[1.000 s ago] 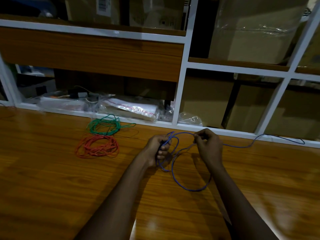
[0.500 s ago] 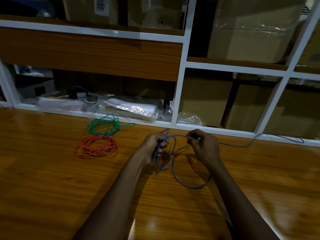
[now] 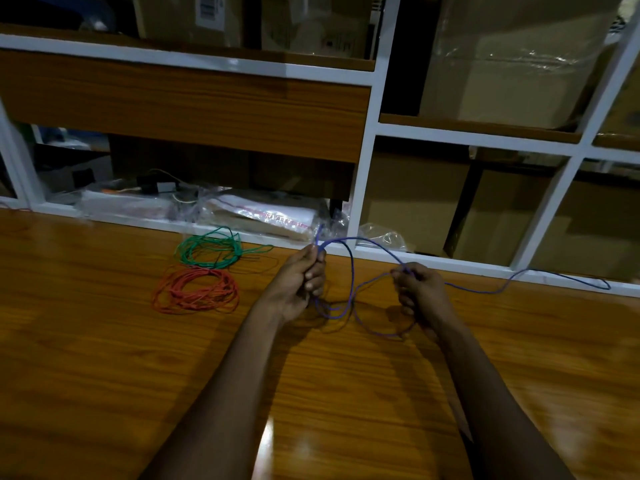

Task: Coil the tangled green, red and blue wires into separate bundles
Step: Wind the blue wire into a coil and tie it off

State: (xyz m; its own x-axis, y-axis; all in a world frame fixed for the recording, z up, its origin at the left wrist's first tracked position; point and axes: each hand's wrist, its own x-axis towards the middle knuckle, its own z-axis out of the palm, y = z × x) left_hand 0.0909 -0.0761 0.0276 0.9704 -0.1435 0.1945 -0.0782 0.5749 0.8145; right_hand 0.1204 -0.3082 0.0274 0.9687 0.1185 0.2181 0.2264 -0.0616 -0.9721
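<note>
Near the centre of the frame, the left hand [image 3: 300, 285] is curled into a loose fist around the blue wire [image 3: 351, 271], thumb and forefinger pressed together at the top where a short free end of the wire sticks up past the knuckles. The lower fingers [image 3: 313, 287] fold in against the palm over the loops that hang below the fist. To its right, the right hand [image 3: 419, 289] pinches the same wire between thumb and fingertips, the remaining fingers tucked under; how tightly they close cannot be told.

Between the two hands the blue wire arches up and drops into a few slack loops that sag to the wooden table [image 3: 104, 358]. From the right hand the wire trails away to the right edge of the frame, lying along the table's far border.

Left of the hands, well apart from them, the green wire [image 3: 207, 249] lies coiled, with one end straying rightward. Just below it the red wire [image 3: 195, 289] lies coiled too, the two bundles nearly touching.

Behind the table, white-framed shelves [image 3: 363, 161] hold plastic bags [image 3: 263, 216] and cardboard boxes [image 3: 512, 57].
</note>
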